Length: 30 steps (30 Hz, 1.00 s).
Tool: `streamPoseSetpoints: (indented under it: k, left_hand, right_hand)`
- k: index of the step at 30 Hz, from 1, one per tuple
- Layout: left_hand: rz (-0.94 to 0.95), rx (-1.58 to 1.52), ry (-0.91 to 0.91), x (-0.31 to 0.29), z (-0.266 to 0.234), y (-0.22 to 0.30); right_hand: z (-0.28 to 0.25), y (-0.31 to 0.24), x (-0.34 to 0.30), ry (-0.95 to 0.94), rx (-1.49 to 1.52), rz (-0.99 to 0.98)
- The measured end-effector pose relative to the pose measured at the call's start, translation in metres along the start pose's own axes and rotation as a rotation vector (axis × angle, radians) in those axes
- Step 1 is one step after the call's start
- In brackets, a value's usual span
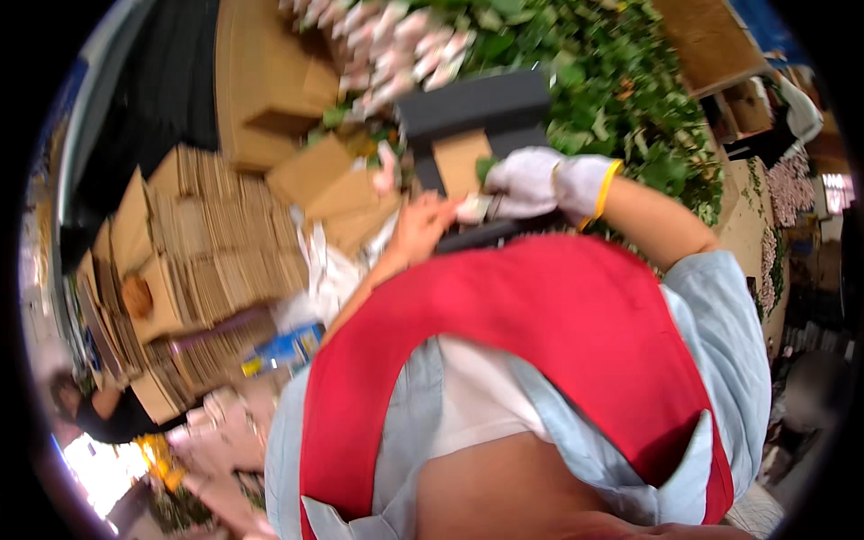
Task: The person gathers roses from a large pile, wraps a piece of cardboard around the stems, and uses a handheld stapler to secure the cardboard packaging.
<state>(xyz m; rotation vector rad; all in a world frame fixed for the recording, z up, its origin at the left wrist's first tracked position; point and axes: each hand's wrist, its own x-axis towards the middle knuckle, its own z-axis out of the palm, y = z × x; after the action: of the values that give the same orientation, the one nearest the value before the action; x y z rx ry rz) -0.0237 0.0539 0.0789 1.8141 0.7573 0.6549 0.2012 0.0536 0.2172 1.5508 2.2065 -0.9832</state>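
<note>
My bare left hand (421,223) reaches in from the left, its fingers closed at a small pink-and-white wrapped flower (472,210). My right hand (533,184) wears a white glove with a yellow cuff and is closed at the flower's other side; its fingertips are blurred. A green leaf (486,168) shows beside the glove. Just beyond both hands stands a dark grey machine or stand (472,103), with a brown cardboard piece (463,164) at its front. The lower end of the flower is hidden.
Leafy green stems (630,99) heap up at the far right, with pale wrapped flower heads (396,45) in rows at the top. Stacked flat cardboard (225,234) fills the left, below a large carton (270,81). White plastic (328,270) lies beside my left forearm.
</note>
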Motion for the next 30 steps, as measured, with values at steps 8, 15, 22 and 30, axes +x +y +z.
streamPoseSetpoints:
  k: [8, 15, 22, 30]
  left_hand:
    - [-0.289, 0.669, -0.144, -0.079, -0.110, 0.031]
    - [-0.003, -0.041, -0.184, 0.036, -0.037, 0.050]
    - [0.238, 0.096, -0.195, 0.021, -0.015, -0.009]
    - [-0.206, -0.065, -0.095, 0.041, -0.075, -0.052]
  right_hand:
    - [0.012, 0.011, 0.013, -0.054, -0.058, -0.066]
    - [-0.005, -0.011, 0.024, -0.207, -0.254, -0.090]
    - [-0.111, 0.030, -0.001, -0.032, 0.312, -0.376]
    - [-0.381, 0.121, 0.204, 1.278, -0.548, 0.200]
